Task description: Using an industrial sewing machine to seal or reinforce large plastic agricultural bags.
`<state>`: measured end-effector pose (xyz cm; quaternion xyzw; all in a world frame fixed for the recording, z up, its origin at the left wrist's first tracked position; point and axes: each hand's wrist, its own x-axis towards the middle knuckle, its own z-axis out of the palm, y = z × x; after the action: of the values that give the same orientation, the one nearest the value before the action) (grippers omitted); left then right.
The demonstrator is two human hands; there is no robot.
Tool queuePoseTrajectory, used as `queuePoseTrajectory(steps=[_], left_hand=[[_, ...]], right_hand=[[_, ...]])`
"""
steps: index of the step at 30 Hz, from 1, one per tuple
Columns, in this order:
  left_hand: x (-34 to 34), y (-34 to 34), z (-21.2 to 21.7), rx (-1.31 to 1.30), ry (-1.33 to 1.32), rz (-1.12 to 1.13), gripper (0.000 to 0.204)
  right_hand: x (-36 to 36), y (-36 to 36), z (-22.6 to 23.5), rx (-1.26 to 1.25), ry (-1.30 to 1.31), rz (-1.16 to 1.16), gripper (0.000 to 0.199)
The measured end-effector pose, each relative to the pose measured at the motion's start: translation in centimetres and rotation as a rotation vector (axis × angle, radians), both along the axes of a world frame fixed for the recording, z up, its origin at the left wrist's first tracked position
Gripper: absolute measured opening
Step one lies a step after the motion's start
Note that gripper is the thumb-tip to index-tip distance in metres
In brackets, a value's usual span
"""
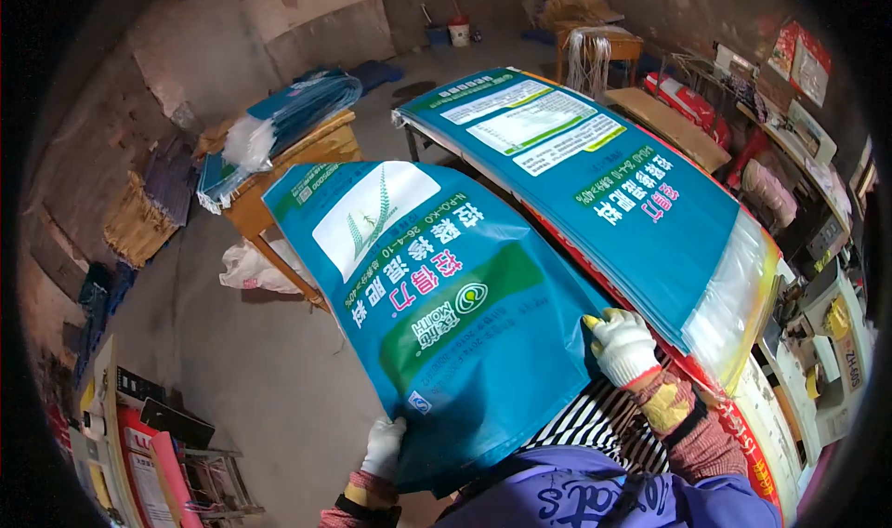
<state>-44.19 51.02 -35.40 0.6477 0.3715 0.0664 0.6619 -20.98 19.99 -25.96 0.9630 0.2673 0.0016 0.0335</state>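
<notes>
A flat teal woven-type sack (539, 342) with a white picture panel, a green band and printed lettering is stretched out in front of me. My left hand (383, 449), in a white glove, is closed on its near left edge. At its near right corner my right hand (624, 347), also gloved, has its fingers curled in and closed on the edge. The sack's far end reaches toward a wooden table. Just right of it lies a thick pile of similar teal sacks (683, 240), their translucent ends toward me.
More teal sacks (302, 105) are heaped on a wooden table (325, 142) at the far left. Folded bundles (153, 212) stand by the left wall. A small table with white strings (587, 56) and a bucket (459, 32) are at the back. Cluttered shelving (818, 342) lines the right.
</notes>
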Motion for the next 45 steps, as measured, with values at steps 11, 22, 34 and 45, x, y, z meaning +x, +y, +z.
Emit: queuePoseTrajectory(steps=[11,22,34,45], left_hand=[[1.9,-2.5,4.1,0.086,0.016,-0.041,0.017],[2.9,3.9,-0.8,0.531,0.179,-0.647,0.016],[24.0,-17.2,20.4,1.145,0.373,-1.526,0.032],[35.2,-40.0,11.9,1.365,-0.71,-1.538,0.032]], right_hand=[[5.3,-1.8,-11.1,0.095,0.098,-0.661,0.044],[5.1,-6.8,-16.5,0.526,-0.012,-0.174,0.04],[-3.9,-12.6,-8.7,0.253,0.046,-0.218,0.043],[-7.0,-20.2,1.6,1.02,0.426,-0.253,0.024]])
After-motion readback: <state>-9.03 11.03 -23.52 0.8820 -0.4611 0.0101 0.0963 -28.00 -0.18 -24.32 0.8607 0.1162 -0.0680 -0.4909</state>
